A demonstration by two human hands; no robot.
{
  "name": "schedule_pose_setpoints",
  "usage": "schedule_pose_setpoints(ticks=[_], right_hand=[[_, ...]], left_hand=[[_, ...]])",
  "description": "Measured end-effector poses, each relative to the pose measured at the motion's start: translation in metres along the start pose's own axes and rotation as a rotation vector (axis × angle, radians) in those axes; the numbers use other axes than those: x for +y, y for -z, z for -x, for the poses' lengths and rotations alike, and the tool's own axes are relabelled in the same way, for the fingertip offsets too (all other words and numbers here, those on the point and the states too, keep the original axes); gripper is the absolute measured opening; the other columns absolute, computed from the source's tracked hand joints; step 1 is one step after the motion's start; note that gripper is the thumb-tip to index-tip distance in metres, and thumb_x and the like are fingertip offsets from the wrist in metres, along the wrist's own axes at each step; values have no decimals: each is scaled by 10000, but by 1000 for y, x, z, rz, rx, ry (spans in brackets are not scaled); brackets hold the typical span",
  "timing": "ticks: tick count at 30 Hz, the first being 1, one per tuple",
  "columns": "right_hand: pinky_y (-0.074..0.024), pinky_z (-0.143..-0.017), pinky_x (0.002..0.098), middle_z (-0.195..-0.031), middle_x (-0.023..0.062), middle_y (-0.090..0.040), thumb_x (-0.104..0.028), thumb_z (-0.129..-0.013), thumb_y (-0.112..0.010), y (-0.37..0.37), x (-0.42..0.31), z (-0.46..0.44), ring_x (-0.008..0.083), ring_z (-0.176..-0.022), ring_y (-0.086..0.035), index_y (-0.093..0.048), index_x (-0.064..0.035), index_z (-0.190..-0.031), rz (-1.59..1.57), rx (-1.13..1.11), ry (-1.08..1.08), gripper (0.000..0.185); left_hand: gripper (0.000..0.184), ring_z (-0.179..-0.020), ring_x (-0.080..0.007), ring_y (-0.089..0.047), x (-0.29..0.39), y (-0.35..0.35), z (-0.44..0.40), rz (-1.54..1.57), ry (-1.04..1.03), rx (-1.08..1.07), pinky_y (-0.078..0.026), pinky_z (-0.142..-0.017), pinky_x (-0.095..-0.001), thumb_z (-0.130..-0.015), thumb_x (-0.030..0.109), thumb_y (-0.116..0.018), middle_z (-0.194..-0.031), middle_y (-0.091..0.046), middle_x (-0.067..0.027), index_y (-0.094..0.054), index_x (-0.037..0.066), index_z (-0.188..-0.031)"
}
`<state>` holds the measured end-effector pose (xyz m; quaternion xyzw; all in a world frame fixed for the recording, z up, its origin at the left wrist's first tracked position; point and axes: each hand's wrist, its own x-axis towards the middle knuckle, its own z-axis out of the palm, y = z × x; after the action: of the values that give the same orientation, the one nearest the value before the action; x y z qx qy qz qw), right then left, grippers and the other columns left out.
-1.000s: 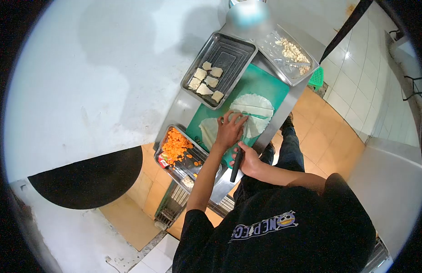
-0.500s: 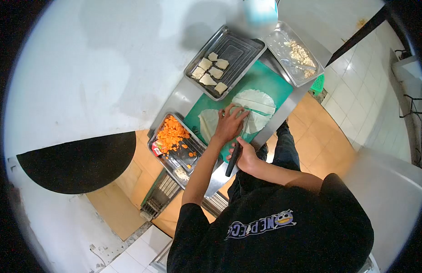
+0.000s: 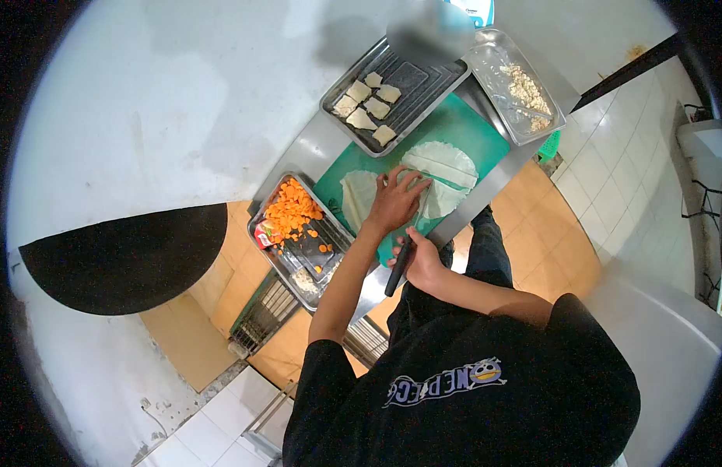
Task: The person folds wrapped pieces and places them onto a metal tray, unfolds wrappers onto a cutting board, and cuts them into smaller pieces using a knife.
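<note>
My right hand (image 3: 422,263) is wrapped round the black handle of a knife (image 3: 398,271). Its blade runs away from me over a round, pale dough sheet (image 3: 443,162), which is cut across into pieces. Spread and bent, the fingers of my left hand (image 3: 396,201) rest at the sheet's left edge, beside the blade; the palm hides what lies under it. More of the pale sheet (image 3: 359,194) lies left of that hand. Both sheets are on a green cutting board (image 3: 485,144).
Beyond the board, a dark metal tray (image 3: 411,74) bears several cut dough squares (image 3: 359,91). At the left, another tray (image 3: 295,268) holds chopped carrots (image 3: 292,210) and a red packet (image 3: 264,233). A steel pan (image 3: 501,62) with pale crumbly bits (image 3: 528,89) stands at the far right.
The camera view has shifted slightly. My left hand stays on the dough with its fingers a little more spread; my right hand keeps hold of the knife at nearly the same place.
</note>
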<state>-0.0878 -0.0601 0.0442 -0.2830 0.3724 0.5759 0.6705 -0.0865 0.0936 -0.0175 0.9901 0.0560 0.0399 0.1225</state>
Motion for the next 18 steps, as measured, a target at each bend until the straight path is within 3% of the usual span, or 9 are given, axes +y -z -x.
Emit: schedule_pose_setpoints(ticks=[3,10,12,18], right_hand=[[-477,-681,479,-976,53,-520,-364,-1086,-581,11,1,-9,244,-840,-515,-493,-138,-1095,-54,-44,-19,242],[-472,-673,463,-973,63,-522,-339,-1091,-578,10,-10,9,242,-834,-521,-477,-146,-1117,-67,-37,-81,219],[-456,-701,431,-978,53,-494,-326,-1129,-506,4,-14,14,222,-801,-512,-458,-136,-1117,-45,-27,-79,196],[-459,-705,433,-981,53,-493,-323,-1127,-507,4,-23,15,218,-797,-513,-447,-141,-1132,-17,-43,-93,191]], left_hand=[[649,-1454,-309,-365,3,-2,1,4,19,8,-312,-1070,-612,-834,176,-732,-1475,-534,7,-599,333,-1450],[646,-1471,-309,-349,4,-3,0,35,41,-22,-308,-1075,-622,-840,168,-723,-1473,-532,3,-596,331,-1451],[648,-1467,-315,-353,8,-5,1,40,90,-30,-306,-1080,-630,-850,156,-710,-1472,-530,0,-586,333,-1461],[658,-1460,-323,-357,15,-5,4,53,149,-2,-298,-1096,-643,-852,152,-706,-1477,-524,-2,-572,336,-1469]])
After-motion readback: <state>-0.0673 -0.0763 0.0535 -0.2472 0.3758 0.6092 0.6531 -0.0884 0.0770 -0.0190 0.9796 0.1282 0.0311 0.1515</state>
